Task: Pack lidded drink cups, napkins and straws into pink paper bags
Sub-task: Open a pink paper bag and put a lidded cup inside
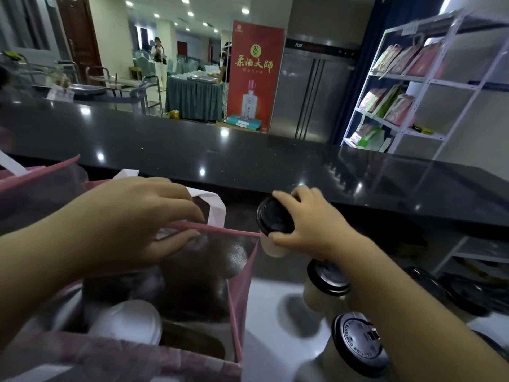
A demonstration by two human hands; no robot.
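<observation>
Closest to the lens stood the bag's (239, 293) near wall, and inside it a white lid (126, 321) showed low at the front, with dark space behind it. At the far rim the left hand (137, 216) pinched the pink edge between thumb and curled fingers, holding the mouth taut and open. Fingers and thumb of the right hand (311, 227) were clamped round a cup (274, 216), thumb low on the pale body and fingers over the far side of its black lid. That cup hung just outside the bag's right corner at rim height, touching the edge or just shy of it; which, I could not tell. Its long axis ran near upright, lid tipped slightly toward the camera. With the open mouth directly left of the cup, the coming move looked like a short carry leftward over the rim, then down into the dark gap behind the white lid. Spare cups (329, 279) stood under the right wrist on a white surface (270, 326).
</observation>
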